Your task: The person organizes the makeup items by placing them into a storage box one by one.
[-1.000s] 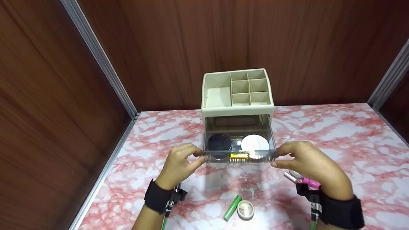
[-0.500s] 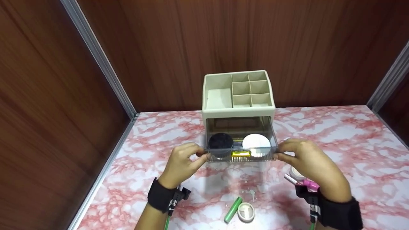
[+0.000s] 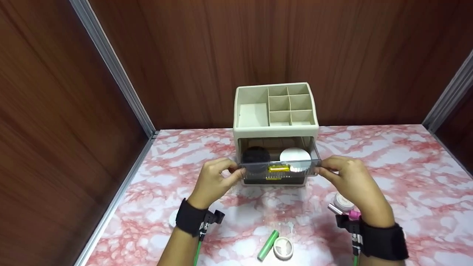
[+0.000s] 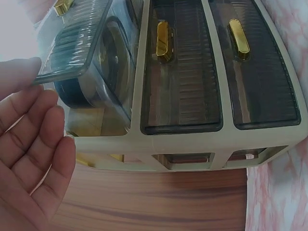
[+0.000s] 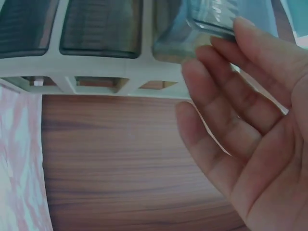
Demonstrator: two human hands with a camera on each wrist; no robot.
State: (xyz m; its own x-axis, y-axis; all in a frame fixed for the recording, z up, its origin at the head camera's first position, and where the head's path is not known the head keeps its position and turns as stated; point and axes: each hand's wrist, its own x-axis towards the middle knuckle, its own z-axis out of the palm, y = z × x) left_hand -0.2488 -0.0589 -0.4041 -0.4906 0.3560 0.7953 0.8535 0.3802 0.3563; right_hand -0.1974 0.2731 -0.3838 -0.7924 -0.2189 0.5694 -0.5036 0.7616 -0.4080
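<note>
A cream organizer (image 3: 275,131) stands against the back wall, with divided compartments on top. Its clear, smoky top drawer (image 3: 309,170) is partly pulled out, with a gold handle (image 3: 279,168) on the front. Inside lie a round black item (image 3: 255,154) and a round white item (image 3: 295,153). My left hand (image 3: 216,180) pinches the drawer's left front corner between thumb and fingers. At the right front corner, my right hand (image 3: 350,181) does likewise. In the left wrist view, two lower drawers (image 4: 185,91) are closed.
A green tube (image 3: 268,245) and a small round container (image 3: 283,248) lie at the table's front. Near the right wrist are a round jar (image 3: 343,202), a silver-capped tube (image 3: 335,209) and a pink item (image 3: 354,215). Wood-grain panels (image 3: 199,66) enclose the marbled table (image 3: 177,159).
Both hands have moved away from the person, sliding the top drawer partway into the organizer. The lower front of the organizer now shows beneath it.
</note>
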